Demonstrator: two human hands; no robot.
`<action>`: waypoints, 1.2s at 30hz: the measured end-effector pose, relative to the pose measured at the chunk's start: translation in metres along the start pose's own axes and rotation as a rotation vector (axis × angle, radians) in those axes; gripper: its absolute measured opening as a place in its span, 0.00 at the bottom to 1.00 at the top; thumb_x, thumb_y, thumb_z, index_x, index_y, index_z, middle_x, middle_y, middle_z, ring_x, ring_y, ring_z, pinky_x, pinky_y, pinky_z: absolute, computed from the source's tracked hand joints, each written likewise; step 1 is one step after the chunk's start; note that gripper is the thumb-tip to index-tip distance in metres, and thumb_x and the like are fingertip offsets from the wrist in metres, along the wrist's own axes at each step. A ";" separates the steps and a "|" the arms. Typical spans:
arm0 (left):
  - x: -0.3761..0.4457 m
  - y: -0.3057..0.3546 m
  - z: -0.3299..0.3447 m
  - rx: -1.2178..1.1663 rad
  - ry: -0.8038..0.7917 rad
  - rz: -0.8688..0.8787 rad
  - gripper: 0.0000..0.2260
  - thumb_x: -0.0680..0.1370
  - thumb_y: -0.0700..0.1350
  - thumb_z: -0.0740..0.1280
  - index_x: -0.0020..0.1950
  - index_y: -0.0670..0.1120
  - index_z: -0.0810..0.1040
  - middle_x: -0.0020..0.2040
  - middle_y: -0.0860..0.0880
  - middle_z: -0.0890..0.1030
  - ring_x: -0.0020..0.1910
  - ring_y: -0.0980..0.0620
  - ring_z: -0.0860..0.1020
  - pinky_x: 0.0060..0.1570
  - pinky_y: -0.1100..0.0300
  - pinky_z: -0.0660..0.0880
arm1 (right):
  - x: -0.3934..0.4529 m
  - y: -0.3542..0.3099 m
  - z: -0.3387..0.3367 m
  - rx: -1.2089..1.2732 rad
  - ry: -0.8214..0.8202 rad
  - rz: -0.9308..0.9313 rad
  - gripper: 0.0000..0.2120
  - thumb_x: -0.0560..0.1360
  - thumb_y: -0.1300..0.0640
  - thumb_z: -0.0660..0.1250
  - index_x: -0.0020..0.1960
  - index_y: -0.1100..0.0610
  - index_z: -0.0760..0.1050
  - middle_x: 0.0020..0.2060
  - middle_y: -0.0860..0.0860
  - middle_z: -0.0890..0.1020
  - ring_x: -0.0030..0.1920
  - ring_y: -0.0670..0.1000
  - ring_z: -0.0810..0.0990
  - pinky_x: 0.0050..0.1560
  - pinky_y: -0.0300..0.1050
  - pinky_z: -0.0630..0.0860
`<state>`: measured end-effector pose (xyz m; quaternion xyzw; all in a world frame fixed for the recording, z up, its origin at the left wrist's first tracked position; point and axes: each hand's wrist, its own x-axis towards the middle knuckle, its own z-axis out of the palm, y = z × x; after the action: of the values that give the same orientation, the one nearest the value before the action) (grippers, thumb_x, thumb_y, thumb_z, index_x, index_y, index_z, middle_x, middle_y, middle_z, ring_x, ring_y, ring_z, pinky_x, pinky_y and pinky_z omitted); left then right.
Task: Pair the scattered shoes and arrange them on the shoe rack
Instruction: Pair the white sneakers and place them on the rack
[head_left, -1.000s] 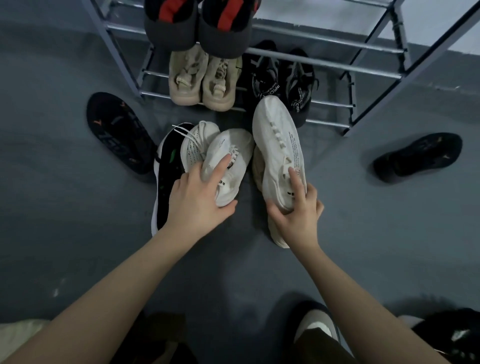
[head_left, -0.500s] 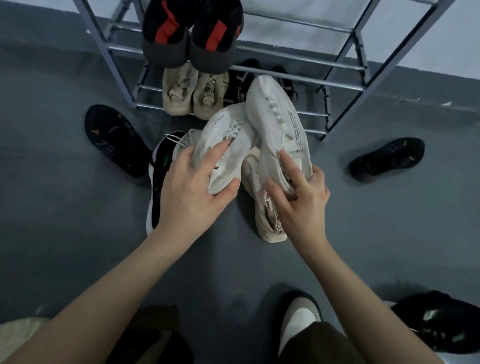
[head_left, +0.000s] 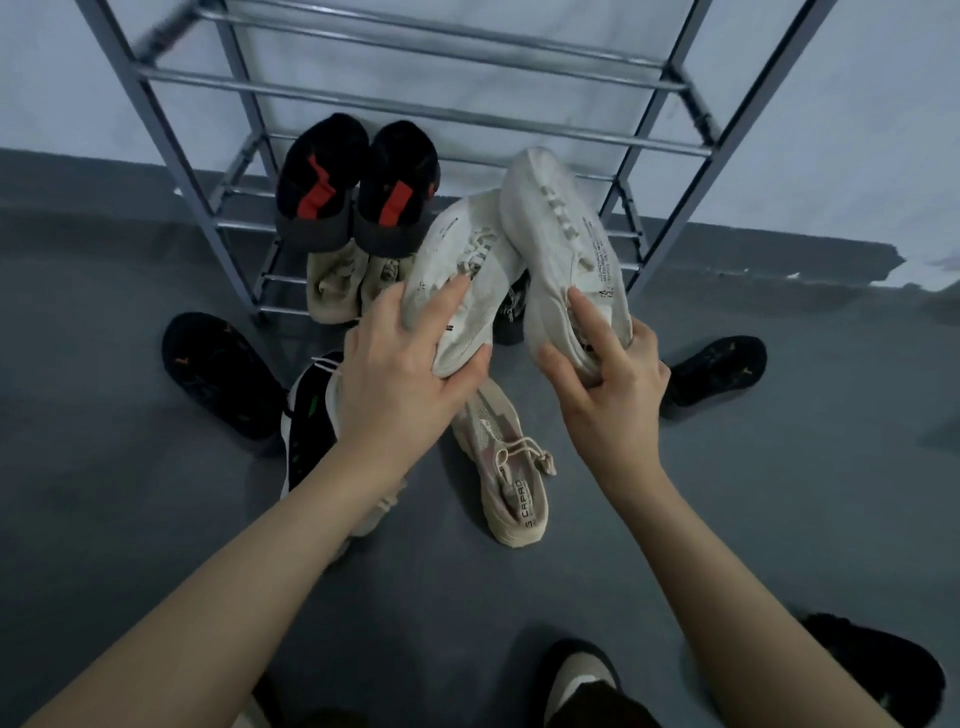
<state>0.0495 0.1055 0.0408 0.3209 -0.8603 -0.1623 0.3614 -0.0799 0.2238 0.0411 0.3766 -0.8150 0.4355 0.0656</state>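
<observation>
1. Two white sneakers are off the floor: our left hand (head_left: 400, 384) has its fingers wrapped round the left sneaker (head_left: 462, 275).
2. Our right hand (head_left: 608, 384) pinches the right sneaker (head_left: 566, 249) at its collar.
3. We should keep the toes level and side by side, then slide them onto the shoe rack (head_left: 415, 111) beside the black-and-red pair (head_left: 358, 182).
</observation>
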 end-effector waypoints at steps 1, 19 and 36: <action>0.010 0.000 0.005 0.010 0.002 0.000 0.23 0.72 0.57 0.65 0.66 0.52 0.72 0.57 0.41 0.73 0.55 0.42 0.73 0.55 0.47 0.69 | 0.012 0.000 0.002 -0.013 -0.007 0.012 0.22 0.72 0.44 0.67 0.65 0.43 0.71 0.57 0.57 0.74 0.62 0.57 0.71 0.63 0.51 0.60; 0.160 -0.031 0.139 0.052 0.041 -0.075 0.18 0.73 0.50 0.68 0.63 0.52 0.72 0.58 0.37 0.69 0.53 0.36 0.69 0.53 0.43 0.66 | 0.156 0.074 0.096 -0.084 -0.013 0.148 0.22 0.74 0.42 0.64 0.67 0.41 0.68 0.59 0.60 0.72 0.65 0.58 0.66 0.64 0.45 0.50; 0.139 -0.063 0.152 0.018 -0.116 0.228 0.15 0.78 0.44 0.60 0.61 0.41 0.78 0.68 0.40 0.71 0.61 0.31 0.70 0.54 0.43 0.75 | 0.157 0.096 0.119 -0.007 -0.087 0.014 0.19 0.75 0.46 0.63 0.65 0.46 0.73 0.62 0.64 0.73 0.67 0.62 0.67 0.67 0.53 0.57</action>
<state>-0.1074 -0.0272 -0.0240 0.2146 -0.9121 -0.1307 0.3240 -0.2287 0.0784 -0.0269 0.3891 -0.8212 0.4165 0.0283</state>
